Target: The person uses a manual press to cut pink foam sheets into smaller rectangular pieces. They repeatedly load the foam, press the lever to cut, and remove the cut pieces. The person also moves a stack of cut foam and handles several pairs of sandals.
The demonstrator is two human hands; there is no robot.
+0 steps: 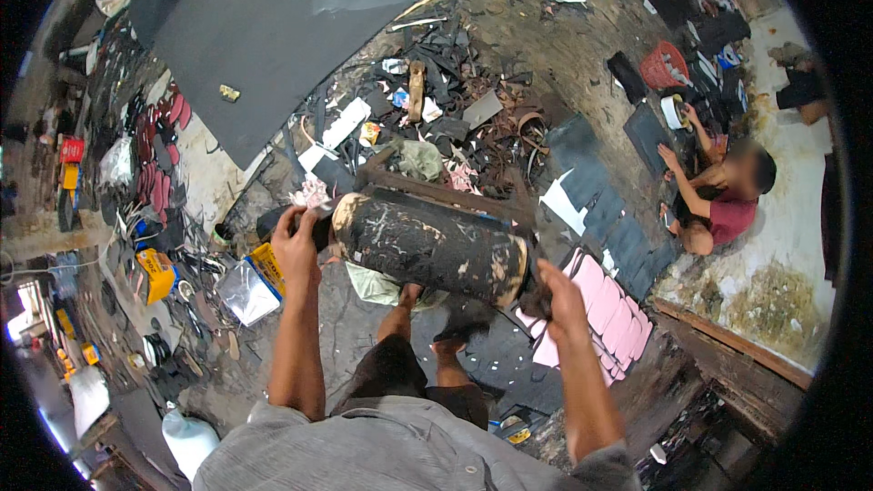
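A thick black roller (427, 250), scuffed with pale worn patches, lies crosswise in front of me on a frame. By its left end my left hand (296, 238) is closed, fingertips pinching a bunch of crumpled pinkish-white scraps (311, 193). At the opposite end, my right hand (562, 302) is curled beside the roller, closed around something dark; slight blur and the fingers hide what it is. Stacked pink cut pieces (605, 309) lie on the floor just beyond that hand.
A large dark sheet (291, 27) spreads at the far left. Black offcuts (446, 64) are heaped beyond the roller. At right another person (727, 195) sits by a red basket (662, 65). Yellow-labelled packages (159, 275) and tools clutter the left. A wooden edge (732, 344) stands lower right.
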